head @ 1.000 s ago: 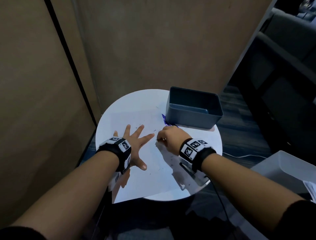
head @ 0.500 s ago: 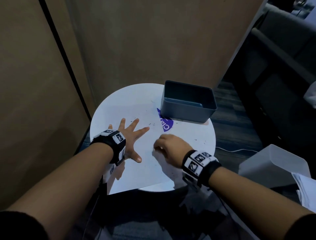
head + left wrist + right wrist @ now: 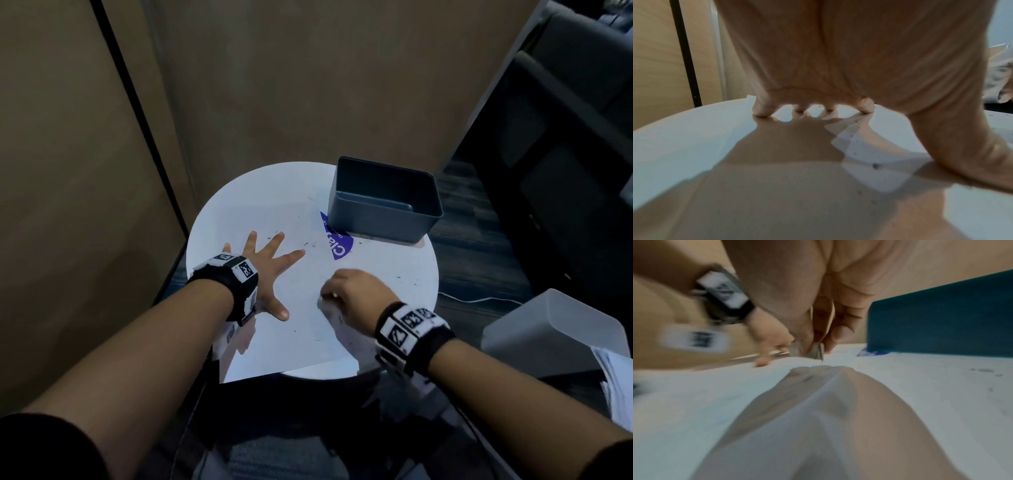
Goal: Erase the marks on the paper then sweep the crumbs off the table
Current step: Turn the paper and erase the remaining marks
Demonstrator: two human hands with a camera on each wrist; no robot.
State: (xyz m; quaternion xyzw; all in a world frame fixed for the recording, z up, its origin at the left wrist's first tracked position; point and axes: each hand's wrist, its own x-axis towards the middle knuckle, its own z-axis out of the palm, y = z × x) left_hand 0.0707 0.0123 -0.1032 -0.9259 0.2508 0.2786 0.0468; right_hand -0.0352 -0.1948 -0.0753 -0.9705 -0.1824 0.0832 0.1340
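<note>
A white sheet of paper (image 3: 301,329) lies on the round white table (image 3: 239,192), with a purple printed corner (image 3: 337,245) near the bin. My left hand (image 3: 265,270) lies flat on the paper with its fingers spread, pressing it down; in the left wrist view its fingertips (image 3: 762,110) touch the sheet. My right hand (image 3: 356,291) is curled near the paper's right edge. In the right wrist view its fingers pinch a small grey eraser (image 3: 813,352) against the paper (image 3: 715,386). Dark eraser crumbs (image 3: 310,244) are scattered over the paper and table.
A dark blue-grey open bin (image 3: 383,198) stands at the table's back right, on the paper's corner. A translucent white container (image 3: 548,335) and a stack of papers (image 3: 616,387) sit lower right. Brown wall panels stand behind; dark furniture is at the right.
My right hand has slid toward me and slightly right along the paper with the eraser, uncovering the purple print. The left hand stays flat in place.
</note>
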